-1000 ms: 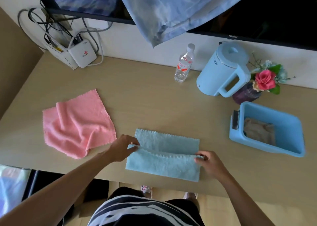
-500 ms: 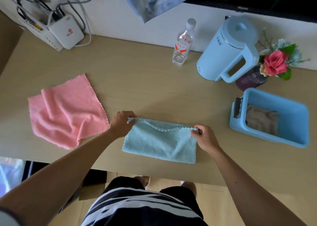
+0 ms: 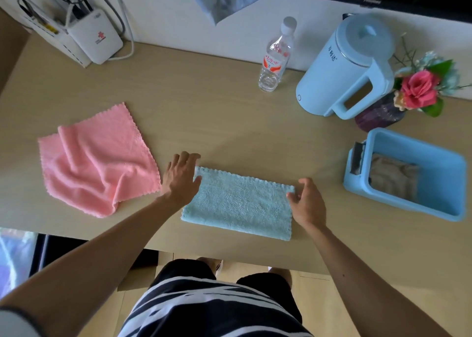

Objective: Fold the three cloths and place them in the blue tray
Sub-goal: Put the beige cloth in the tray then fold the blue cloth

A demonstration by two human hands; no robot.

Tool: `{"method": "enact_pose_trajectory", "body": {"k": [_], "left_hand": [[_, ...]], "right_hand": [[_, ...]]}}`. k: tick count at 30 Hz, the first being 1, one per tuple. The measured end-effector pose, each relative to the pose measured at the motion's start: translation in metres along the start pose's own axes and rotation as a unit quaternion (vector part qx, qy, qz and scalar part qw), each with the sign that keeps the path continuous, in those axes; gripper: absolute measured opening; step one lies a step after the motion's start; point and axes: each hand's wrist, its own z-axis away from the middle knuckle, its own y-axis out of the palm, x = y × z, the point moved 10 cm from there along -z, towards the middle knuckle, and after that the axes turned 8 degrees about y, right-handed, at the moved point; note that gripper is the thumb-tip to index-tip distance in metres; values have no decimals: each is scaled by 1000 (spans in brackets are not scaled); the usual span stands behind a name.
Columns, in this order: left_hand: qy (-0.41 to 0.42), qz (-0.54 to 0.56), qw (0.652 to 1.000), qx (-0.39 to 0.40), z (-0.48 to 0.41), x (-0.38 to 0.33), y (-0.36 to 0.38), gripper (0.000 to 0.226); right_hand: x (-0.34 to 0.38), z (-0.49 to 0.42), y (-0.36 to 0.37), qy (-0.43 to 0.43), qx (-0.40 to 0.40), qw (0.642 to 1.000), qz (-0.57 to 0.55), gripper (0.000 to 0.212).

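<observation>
Blue cloth [image 3: 240, 203] first: where do we find it?
We see it nearest us on the surface [image 3: 217, 122], flat, a long rectangle, its scalloped edge on the far side.
And our hands?
Our left hand [image 3: 182, 177] lies with straight fingers over its left end. Our right hand [image 3: 307, 203] touches the right end, fingers loose and gripping nothing.
What do we see further out?
The pink cloth [image 3: 97, 160] lies rumpled to the left, just beside our left hand. The blue tray [image 3: 403, 203] sits to the right, apart from the blue cloth, with a tan cloth [image 3: 393, 178] inside.
And by the wall?
We see a kettle [image 3: 344, 71], a water bottle [image 3: 274, 60] and a vase [image 3: 378, 114].
</observation>
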Motion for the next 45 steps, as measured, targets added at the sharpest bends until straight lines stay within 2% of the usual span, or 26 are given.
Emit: {"method": "enact_pose_trajectory", "body": {"k": [2, 4, 6, 10, 16, 18, 20, 22, 25, 28, 31, 36, 38, 42, 45], "left_hand": [[78, -56, 995, 4, 12, -30, 2, 46], [148, -68, 986, 44, 33, -62, 21, 42], [152, -66, 980, 108, 55, -74, 48, 51], [128, -117, 973, 154, 75, -69, 74, 70], [182, -172, 949, 192, 45, -71, 82, 77], [176, -203, 945, 187, 30, -74, 73, 87], [183, -194, 952, 149, 24, -87, 60, 81], [231, -180, 949, 116, 36, -104, 53, 59], [302, -135, 935, 131, 76, -114, 67, 48], [318, -117, 927, 164, 108, -105, 77, 52], [316, -124, 924, 179, 114, -101, 76, 59], [308, -137, 923, 188, 117, -109, 76, 69], [301, -136, 926, 182, 117, -111, 75, 70], [275, -131, 938, 164, 114, -110, 73, 72], [235, -58, 964, 111, 110, -110, 62, 51]], "right_hand": [[22, 18, -5, -122, -66, 990, 39, 37], [43, 39, 12, -219, -22, 975, 39, 35], [50, 58, 37, -256, 46, 963, 63, 37], [35, 75, 56, -220, 75, 968, 97, 53], [23, 102, 57, -161, 62, 981, 84, 65], [25, 114, 67, -141, 105, 983, 58, 68], [31, 126, 82, -129, 183, 975, 8, 69], [38, 135, 90, -137, 233, 963, -20, 64], [42, 131, 77, -196, 141, 970, 39, 51], [38, 134, 74, -246, 107, 957, 111, 53], [35, 137, 71, -290, 89, 943, 138, 58], [43, 130, 67, -312, 50, 935, 161, 32], [48, 123, 71, -302, 65, 936, 170, 24], [56, 111, 77, -271, 144, 942, 138, 22], [68, 111, 71, -270, 190, 939, 94, 19]]}}
